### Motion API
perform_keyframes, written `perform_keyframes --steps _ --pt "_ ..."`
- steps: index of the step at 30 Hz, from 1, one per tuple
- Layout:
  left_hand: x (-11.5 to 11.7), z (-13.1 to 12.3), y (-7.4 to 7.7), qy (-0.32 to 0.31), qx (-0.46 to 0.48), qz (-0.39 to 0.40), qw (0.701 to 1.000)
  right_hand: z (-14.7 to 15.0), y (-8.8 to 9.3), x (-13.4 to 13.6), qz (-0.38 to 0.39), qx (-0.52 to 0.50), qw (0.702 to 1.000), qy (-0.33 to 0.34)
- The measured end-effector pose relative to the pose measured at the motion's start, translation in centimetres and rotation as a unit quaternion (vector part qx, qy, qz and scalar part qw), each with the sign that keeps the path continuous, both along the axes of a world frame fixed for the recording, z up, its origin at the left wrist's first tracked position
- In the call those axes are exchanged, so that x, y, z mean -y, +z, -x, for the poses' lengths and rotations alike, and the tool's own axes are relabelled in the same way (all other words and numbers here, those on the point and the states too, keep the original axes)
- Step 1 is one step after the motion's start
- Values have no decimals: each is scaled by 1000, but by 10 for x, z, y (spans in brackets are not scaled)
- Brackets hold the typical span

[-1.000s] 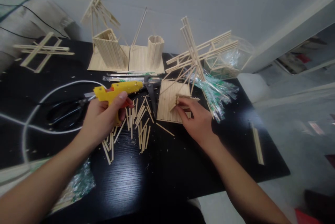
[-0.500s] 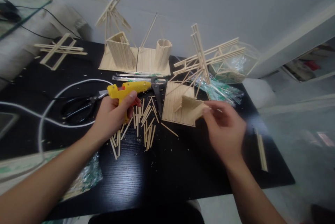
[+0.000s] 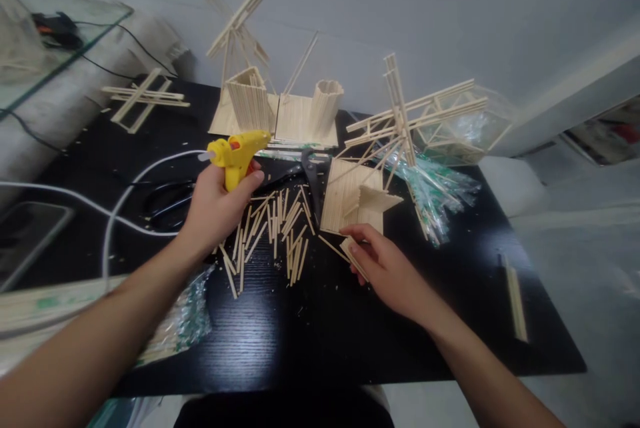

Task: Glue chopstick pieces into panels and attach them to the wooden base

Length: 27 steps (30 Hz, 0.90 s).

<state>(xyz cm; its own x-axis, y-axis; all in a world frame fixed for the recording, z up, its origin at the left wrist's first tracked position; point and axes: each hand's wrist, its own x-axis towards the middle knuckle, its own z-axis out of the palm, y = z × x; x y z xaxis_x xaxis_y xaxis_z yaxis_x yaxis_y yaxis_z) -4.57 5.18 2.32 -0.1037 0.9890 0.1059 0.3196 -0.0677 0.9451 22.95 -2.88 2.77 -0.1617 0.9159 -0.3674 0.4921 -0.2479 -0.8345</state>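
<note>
Clamping the fingers of the left hand (image 3: 215, 205) around the grip of the yellow glue gun (image 3: 239, 150), holding it raised over the bench (image 3: 300, 341) with the nozzle pointing left, away from the work, and the white cable (image 3: 117, 215) looping off across the black top. Pinching the fingers of the right hand (image 3: 387, 271) shut on a small glued strip of sticks (image 3: 353, 253), holding it low and just in front of the square stick panel (image 3: 345, 195); not managing to tell whether it is touching the panel's near edge.

Judging from this, worth swinging the nozzle round to the strip's edge before squeezing, laying a thin line rather than a blob, holding fingertips back from the hot tip, and steadying the strip against the bench. Also minding the cable, lying close to the loose sticks (image 3: 275, 231) and the black scissors (image 3: 167, 205) under the left hand.

Looking at the strip itself: showing as short, pale, straw-coloured sticks set side by side, mostly hiding under the fingers, so not giving away its full outline. Lying flat behind it, the panel, carrying a small angled stick wall (image 3: 380, 201) standing on its right part.
</note>
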Motion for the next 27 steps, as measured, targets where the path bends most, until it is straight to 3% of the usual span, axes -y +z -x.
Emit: perform_keyframes --steps 7,13,20,23,27 --pt "-5 3 -1 -13 -3 14 1000 -5 -8 -5 -127 124 984 25" --pt "0 -2 -3 -35 24 15 999 6 -16 -2 -162 186 967 66" --pt "2 -5 -3 -54 49 29 997 12 -17 3 -142 240 951 133" --pt "5 -8 -4 -79 67 40 994 13 -11 0 -122 181 969 118" --pt "11 -14 -4 -128 125 77 981 23 -5 -7 -84 13 996 24"
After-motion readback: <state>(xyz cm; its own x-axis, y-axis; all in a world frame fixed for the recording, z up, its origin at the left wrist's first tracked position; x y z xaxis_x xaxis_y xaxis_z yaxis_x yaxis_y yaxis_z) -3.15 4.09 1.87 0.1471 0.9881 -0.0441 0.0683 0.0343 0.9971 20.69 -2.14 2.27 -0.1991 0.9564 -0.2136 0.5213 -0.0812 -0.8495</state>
